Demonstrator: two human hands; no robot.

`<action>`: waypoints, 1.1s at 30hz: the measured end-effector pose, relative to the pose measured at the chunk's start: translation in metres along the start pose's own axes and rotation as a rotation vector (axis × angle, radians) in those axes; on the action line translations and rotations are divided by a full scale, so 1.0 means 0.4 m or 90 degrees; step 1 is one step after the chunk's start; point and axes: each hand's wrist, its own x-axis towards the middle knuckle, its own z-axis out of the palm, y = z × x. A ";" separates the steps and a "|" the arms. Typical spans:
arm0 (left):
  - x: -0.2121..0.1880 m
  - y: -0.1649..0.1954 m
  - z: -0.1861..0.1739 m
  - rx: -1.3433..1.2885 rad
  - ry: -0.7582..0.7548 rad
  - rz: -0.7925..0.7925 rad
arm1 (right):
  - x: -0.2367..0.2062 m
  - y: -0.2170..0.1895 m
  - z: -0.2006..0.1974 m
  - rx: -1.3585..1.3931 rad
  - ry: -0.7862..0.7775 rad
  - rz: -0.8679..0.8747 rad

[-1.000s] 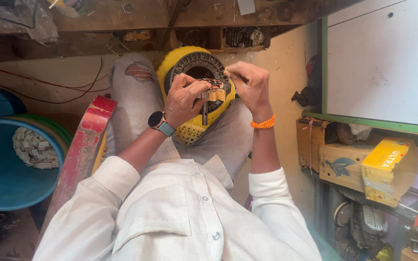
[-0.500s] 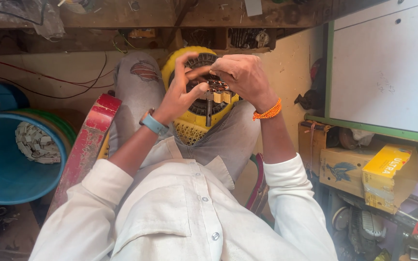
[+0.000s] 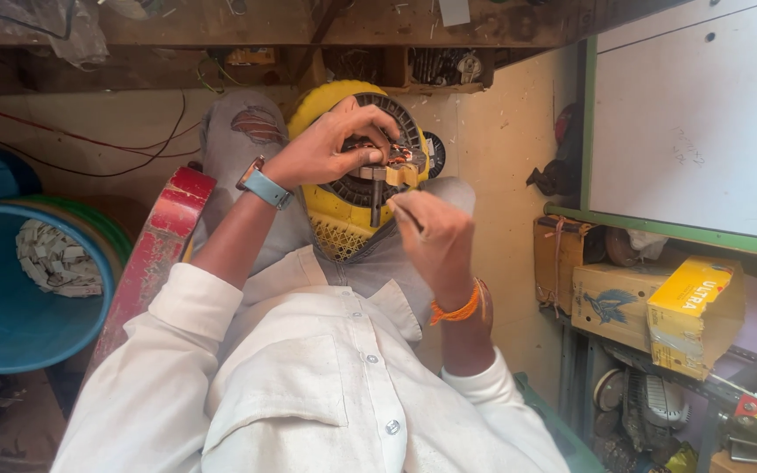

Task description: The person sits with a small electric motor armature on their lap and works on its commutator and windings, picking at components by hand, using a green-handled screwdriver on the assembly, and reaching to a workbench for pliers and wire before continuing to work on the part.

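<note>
left hand [image 3: 326, 149] pinches small wound motor core [image 3: 389, 166] over yellow housing [image 3: 343, 206]; rigid, likely weighty, fine windings fragile, grip by shaft. right hand [image 3: 435, 236] fisted, thin tool barely visible.

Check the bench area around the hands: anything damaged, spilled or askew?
Nothing spilled. The left hand holds a small wound motor part over the yellow fan housing; the right hand grips a thin tool. The jeans are torn at the knee. Loose red wires trail along the wall.
</note>
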 end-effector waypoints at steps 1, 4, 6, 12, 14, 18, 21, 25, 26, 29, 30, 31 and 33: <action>0.003 -0.001 0.000 0.043 -0.007 -0.001 | -0.019 0.004 0.017 0.023 0.010 0.022; 0.000 0.000 -0.003 0.039 -0.022 -0.039 | -0.065 0.022 0.081 0.091 0.061 0.101; -0.010 0.005 0.005 -0.014 -0.025 -0.011 | -0.090 0.036 0.118 0.136 0.090 0.151; -0.018 0.012 0.031 0.077 -0.038 0.028 | -0.128 0.091 0.156 0.328 0.160 0.272; -0.014 0.011 0.035 0.072 -0.034 0.020 | -0.136 0.104 0.148 0.423 0.166 0.290; -0.012 0.014 0.034 0.086 -0.033 0.027 | -0.156 0.108 0.143 0.431 0.125 0.291; -0.013 0.025 0.037 0.134 -0.016 0.055 | -0.167 0.095 0.169 0.285 0.086 0.211; -0.022 0.046 0.060 0.205 0.028 0.082 | -0.171 0.083 0.202 0.221 0.080 0.272; -0.023 0.049 0.067 0.241 0.053 0.071 | -0.168 0.088 0.199 0.217 0.112 0.248; -0.040 0.052 0.100 0.331 0.143 0.052 | -0.167 0.131 0.162 0.209 0.198 0.206; -0.046 0.050 0.113 0.348 0.178 0.060 | -0.159 0.145 0.142 0.209 0.227 0.215; -0.050 0.047 0.126 0.363 0.211 0.068 | -0.150 0.155 0.124 0.187 0.235 0.223; -0.055 0.038 0.140 0.378 0.242 0.071 | -0.120 0.169 0.084 0.140 0.256 0.243</action>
